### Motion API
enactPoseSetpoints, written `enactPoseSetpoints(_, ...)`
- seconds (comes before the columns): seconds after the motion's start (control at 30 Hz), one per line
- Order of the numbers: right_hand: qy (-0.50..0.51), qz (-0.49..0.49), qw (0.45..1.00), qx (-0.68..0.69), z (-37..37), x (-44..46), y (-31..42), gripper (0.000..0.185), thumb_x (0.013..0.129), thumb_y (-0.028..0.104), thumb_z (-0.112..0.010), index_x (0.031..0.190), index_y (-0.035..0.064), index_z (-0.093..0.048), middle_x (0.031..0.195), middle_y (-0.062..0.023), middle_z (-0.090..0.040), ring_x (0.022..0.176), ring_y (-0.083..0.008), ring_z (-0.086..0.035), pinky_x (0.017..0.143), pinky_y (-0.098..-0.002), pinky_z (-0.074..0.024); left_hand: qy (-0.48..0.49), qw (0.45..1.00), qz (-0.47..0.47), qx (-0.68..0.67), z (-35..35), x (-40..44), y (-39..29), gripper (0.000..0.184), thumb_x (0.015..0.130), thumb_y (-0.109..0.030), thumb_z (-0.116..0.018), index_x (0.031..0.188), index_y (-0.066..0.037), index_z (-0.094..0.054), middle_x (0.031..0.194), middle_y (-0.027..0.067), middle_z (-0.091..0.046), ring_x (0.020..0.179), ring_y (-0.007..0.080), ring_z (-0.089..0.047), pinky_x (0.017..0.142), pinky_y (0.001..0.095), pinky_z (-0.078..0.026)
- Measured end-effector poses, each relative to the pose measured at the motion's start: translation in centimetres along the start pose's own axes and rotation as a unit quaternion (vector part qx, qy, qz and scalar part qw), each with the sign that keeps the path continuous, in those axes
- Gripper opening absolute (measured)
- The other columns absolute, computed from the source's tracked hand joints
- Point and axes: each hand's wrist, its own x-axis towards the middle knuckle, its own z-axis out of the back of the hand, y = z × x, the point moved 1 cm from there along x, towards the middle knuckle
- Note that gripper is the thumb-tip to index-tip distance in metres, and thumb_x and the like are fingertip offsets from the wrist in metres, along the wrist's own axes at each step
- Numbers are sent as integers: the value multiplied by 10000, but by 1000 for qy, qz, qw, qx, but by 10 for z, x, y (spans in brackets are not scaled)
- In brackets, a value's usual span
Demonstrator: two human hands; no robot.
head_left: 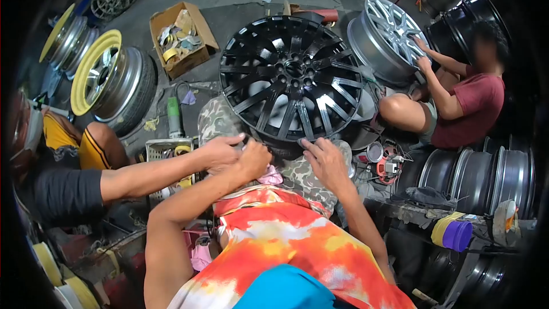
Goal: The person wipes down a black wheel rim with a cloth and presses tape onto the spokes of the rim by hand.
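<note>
Curling closed beside a co-worker's hand [220,152], the left hand's [255,160] fingers hide whatever they may hold; I can't tell. The glossy black wheel [293,68], hard, round and many-spoked, lies across the person's soft camouflage-clad lap [214,120]. At its near rim, the right hand's [330,165] fingers sit loosely parted. Light, even pressure along that curve, with the lap held steady, would suit the smooth finish.

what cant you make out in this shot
All in the head view:
Anything inside the bare left hand: hidden, it is curled
Underside of the glossy black multi-spoke wheel: faces away
Floor of the brown cardboard box: covered by scraps
Lower part of the bright blue fabric: cut off by bottom edge
</note>
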Motion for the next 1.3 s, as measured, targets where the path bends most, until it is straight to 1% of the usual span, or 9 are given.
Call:
enactPoseSetpoints(0.17, -46, -25, 997, 58, -10, 1, 6, 286, 946, 120, -706, 1216, 30, -724, 924, -118, -585, 896, -312, -593, 792, -437, -485, -47, 998, 36, -4, 31, -12, 24, 215, 841, -300, -714, 841, -96, -781, 850, 98, -753, 876, 249, -712, 829, 429, -459)
enactPoseSetpoints(0.23, -29, -8, 999, 11, -13, 8, 7, 279, 940, 133, -709, 1202, 40, -730, 934, -113, -599, 903, -304, -601, 783, -439, -470, -170, 983, 55, 47, 23, -14, 21, 231, 808, -309, -766, 857, -85, -741, 834, 99, -720, 910, 261, -676, 859, 420, -455)
enactPoseSetpoints(0.53, 51, 63, 996, -35, -2, 24, -12, 232, 953, 164, -671, 1145, 59, -746, 978, -102, -634, 953, -299, -621, 825, -435, -458, -400, 853, 335, 0, 49, -90, 88, 182, 854, -233, -760, 907, -79, -681, 929, 104, -650, 979, 284, -633, 850, 477, -468)
enactPoseSetpoints(0.67, 70, 54, 996, -31, 0, 22, -19, 222, 973, 173, -644, 1139, 70, -749, 959, -104, -632, 954, -300, -617, 841, -437, -434, -413, 827, 381, -37, 50, -129, 91, 216, 885, -230, -756, 953, -49, -659, 990, 128, -612, 1011, 314, -602, 885, 501, -465)
enactPoseSetpoints(0.73, 84, 78, 992, -43, -7, 30, -10, 226, 976, 163, -635, 1147, 69, -748, 954, -106, -633, 951, -303, -614, 830, -441, -435, -450, 781, 378, -211, 43, -125, 67, 275, 895, -222, -761, 1041, -24, -638, 1094, 179, -593, 1056, 371, -583, 960, 517, -457)
enactPoseSetpoints(0.87, 77, 115, 990, -16, -11, 38, -8, 208, 989, 144, -620, 1139, 75, -747, 931, -118, -626, 932, -326, -618, 801, -443, -441, -456, 762, 426, -175, 31, -120, 31, 531, 849, -226, -812, 1298, -50, -590, 1370, 232, -493, 1288, 437, -494, 1091, 506, -425)
enactPoseSetpoints(1.0, 145, 79, 985, -41, 11, 39, -22, 218, 987, 156, -619, 1127, 65, -761, 971, -128, -676, 967, -332, -635, 827, -471, -462, -454, 743, 438, -225, 43, -136, 28, 564, 842, -231, -811, 1325, -60, -574, 1416, 239, -476, 1329, 444, -474, 1123, 506, -409)
enactPoseSetpoints(1.17, 55, 147, 986, 55, -22, 49, -13, 183, 959, 86, -618, 1041, -41, -721, 971, -220, -679, 959, -406, -657, 842, -496, -503, -472, 745, 440, -169, 53, -131, 48, 626, 847, -301, -794, 1379, -77, -551, 1448, 222, -485, 1331, 429, -472, 1132, 522, -395)
enactPoseSetpoints(1.3, 129, 55, 978, 154, -3, 52, -6, 216, 969, 121, -623, 1108, 11, -747, 950, -192, -682, 980, -373, -661, 864, -468, -501, -471, 758, 436, -115, 37, -112, 83, 504, 887, -300, -766, 1316, -73, -628, 1360, 194, -580, 1282, 397, -531, 1099, 502, -419)
